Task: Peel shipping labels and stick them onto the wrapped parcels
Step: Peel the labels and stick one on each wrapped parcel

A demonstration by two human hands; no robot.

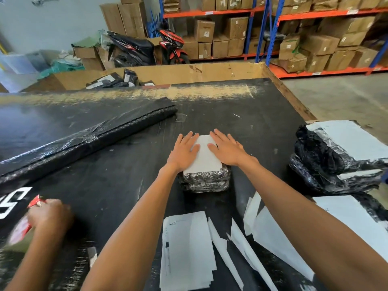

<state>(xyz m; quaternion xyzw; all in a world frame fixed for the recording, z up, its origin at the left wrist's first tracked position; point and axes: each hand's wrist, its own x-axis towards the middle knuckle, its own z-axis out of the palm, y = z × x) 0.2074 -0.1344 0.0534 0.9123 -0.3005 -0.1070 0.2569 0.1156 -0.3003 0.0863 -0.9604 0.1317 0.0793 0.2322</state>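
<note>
Both hands lie flat, fingers straight and spread, holding nothing — left hand (184,151) and right hand (227,149) press palms-down on a white shipping label (204,156) that sits on top of a small parcel (204,181). Parcel is wrapped in black plastic with a shiny outer film; it stands on the black table (241,97) near the middle, just ahead of the person. Left palm covers the label's left edge, right palm its right edge; a strip of white shows between them.

Near edge of table, close to the person: a stack of label sheets (186,250), with loose white backing strips (241,246) scattered just to its right.

Right side: a pile of wrapped parcels (331,164), black, with white labels on their tops. One more labelled parcel (352,219) lies nearer, below that pile.

Left side: a long roll of black bubble wrap (88,139) lies diagonally across the table, clear tape round its middle.

Lower left — a second person's hand (50,215), blurred, on a red-and-white packet (23,223); grip not clear.

Beyond the table's far edge: a large cardboard bin (189,73) holding several black parcels. Further back, a red-and-black motorbike (168,45) and orange-and-blue shelving (262,11) stacked with brown cartons.
</note>
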